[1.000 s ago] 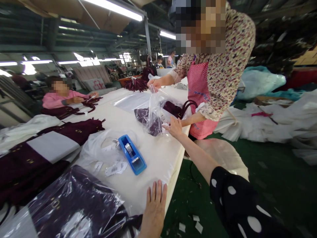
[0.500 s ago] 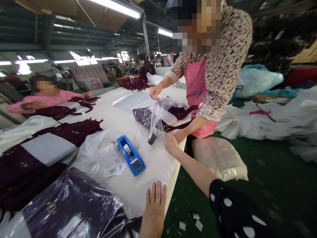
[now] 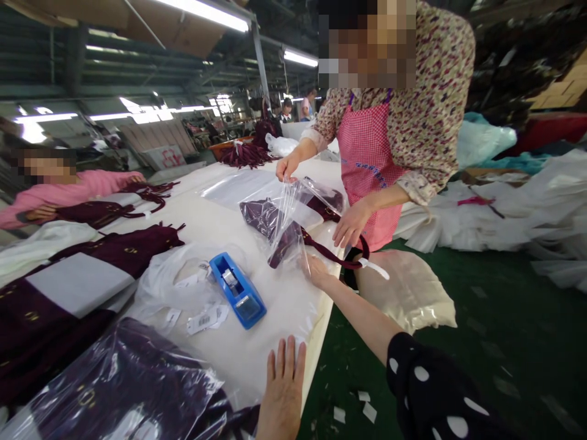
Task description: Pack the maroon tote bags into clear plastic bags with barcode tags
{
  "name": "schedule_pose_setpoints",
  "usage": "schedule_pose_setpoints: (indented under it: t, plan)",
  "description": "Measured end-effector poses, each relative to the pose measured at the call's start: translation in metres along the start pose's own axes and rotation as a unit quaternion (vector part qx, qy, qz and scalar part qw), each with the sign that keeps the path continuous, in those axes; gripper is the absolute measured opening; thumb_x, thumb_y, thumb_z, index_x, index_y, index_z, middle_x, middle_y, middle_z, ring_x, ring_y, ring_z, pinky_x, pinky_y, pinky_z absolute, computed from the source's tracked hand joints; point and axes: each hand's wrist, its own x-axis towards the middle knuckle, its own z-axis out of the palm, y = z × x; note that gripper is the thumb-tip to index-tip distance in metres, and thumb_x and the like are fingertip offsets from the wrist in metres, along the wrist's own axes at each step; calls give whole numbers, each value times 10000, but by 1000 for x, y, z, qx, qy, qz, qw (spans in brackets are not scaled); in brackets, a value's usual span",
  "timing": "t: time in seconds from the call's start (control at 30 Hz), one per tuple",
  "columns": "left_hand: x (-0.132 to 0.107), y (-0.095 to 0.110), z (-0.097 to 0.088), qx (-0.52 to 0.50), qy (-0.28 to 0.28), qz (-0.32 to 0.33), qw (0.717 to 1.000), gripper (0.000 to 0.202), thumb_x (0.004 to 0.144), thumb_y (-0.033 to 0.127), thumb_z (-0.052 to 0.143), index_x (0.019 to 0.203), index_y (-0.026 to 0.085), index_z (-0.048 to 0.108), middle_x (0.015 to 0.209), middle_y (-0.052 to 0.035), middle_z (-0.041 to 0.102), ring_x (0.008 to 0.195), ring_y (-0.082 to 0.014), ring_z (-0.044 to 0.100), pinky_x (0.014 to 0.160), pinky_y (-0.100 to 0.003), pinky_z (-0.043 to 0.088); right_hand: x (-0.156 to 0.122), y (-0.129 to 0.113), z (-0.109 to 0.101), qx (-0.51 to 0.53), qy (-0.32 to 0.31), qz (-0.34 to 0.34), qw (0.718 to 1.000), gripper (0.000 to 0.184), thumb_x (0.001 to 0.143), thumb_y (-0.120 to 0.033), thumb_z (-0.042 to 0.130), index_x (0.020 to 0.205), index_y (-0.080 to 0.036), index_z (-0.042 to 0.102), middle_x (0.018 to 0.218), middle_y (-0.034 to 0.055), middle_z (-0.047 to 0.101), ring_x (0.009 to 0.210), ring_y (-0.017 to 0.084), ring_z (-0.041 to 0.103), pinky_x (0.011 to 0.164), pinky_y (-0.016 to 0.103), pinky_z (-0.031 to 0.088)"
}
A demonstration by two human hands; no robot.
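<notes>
Bagging is inferred; right hand [image 3: 316, 271] at plastic bag [image 3: 282, 226], pinch undeterminable; left hand [image 3: 281, 391], fingers spread; strap [image 3: 328, 252] tucking seems required.

On the broad white table [image 3: 275, 321], a blue oblong plastic tape dispenser [image 3: 237, 290] lies right of flat white paper tags [image 3: 206, 319]. Piled maroon fabric bags [image 3: 132, 247] lie far left of the tags; a clear-plastic-wrapped maroon bag [image 3: 121, 379] lies near left. Beyond the dispenser, the right hand [image 3: 317, 271] is beside a maroon bag partly in clear plastic [image 3: 288, 237].
</notes>
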Motion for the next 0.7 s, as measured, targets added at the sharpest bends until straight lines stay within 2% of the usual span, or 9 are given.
schedule_pose_setpoints:
  t: [0.13, 0.2, 0.3, 0.47, 0.6, 0.7]
  plan:
    - [0, 0, 1, 6, -2, -2, 1000, 680, 799, 210, 464, 1436, 168, 229, 1463, -127, 311, 1349, -329, 240, 1045, -485, 289, -2, 9, -15, 14, 13, 34, 999, 347, 912, -240, 388, 1240, -161, 469, 1256, 127, 528, 929, 198, 612, 757, 298, 486]
    - [0, 0, 2, 6, 8, 1, 1000, 700, 797, 225, 465, 1442, 162, 203, 1454, -130, 325, 1341, -326, 252, 1036, -481, 291, -3, 11, -23, 16, 20, 48, 999, 393, 913, -230, 383, 1293, -132, 411, 1209, 146, 557, 949, 215, 611, 781, 320, 483]
    - [0, 0, 1, 7, 19, -1, 1000, 720, 795, 220, 460, 1450, 161, 167, 1449, -130, 332, 1334, -316, 262, 1037, -471, 275, -3, 8, -29, 19, 26, 40, 999, 419, 909, -249, 420, 1310, -128, 403, 1195, 152, 573, 1034, 241, 581, 851, 359, 459]
    - [1, 0, 0, 4, 21, -3, 1000, 741, 785, 207, 466, 1453, 165, 150, 1448, -126, 333, 1337, -318, 253, 1046, -466, 250, 6, -12, -27, 35, 20, -36, 999, 533, 880, -414, 500, 1332, -147, 409, 1232, 141, 565, 1132, 241, 524, 934, 382, 411]
    - [2, -1, -2, -1, 20, -3, 1000, 746, 774, 210, 475, 1451, 160, 165, 1446, -130, 336, 1333, -325, 256, 1041, -468, 253, 16, -21, -23, 36, 29, -125, 991, 596, 850, -381, 560, 1379, -191, 361, 1386, 136, 429, 1235, 234, 438, 984, 386, 363]
    - [2, -1, -4, -5, 13, 1, 1000, 754, 767, 221, 486, 1449, 157, 172, 1454, -136, 322, 1340, -335, 235, 1040, -475, 254, 20, -21, -21, 25, 49, -157, 986, 607, 840, -386, 574, 1374, -178, 375, 1409, 157, 391, 1251, 256, 417, 989, 406, 347]
